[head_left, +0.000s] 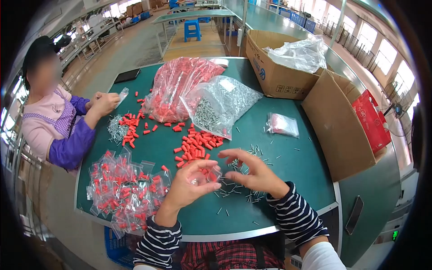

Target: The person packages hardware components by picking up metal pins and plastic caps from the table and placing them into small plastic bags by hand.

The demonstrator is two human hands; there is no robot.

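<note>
My left hand [191, 182] holds a small clear plastic bag [212, 174] by its mouth, just above the green table [288, 148]. My right hand [254, 172] hovers beside it with fingers spread, over loose metal pins [231, 189]. A heap of small red plastic caps [196, 146] lies just beyond both hands. Whether the right fingers pinch anything is too small to see.
Filled small bags [123, 191] pile at my left. A big bag of red caps [177, 85] and a bag of pins [220, 105] lie mid-table. Cardboard boxes [274, 74] [342, 130] stand right. A co-worker's hands [104, 102] work at the left edge.
</note>
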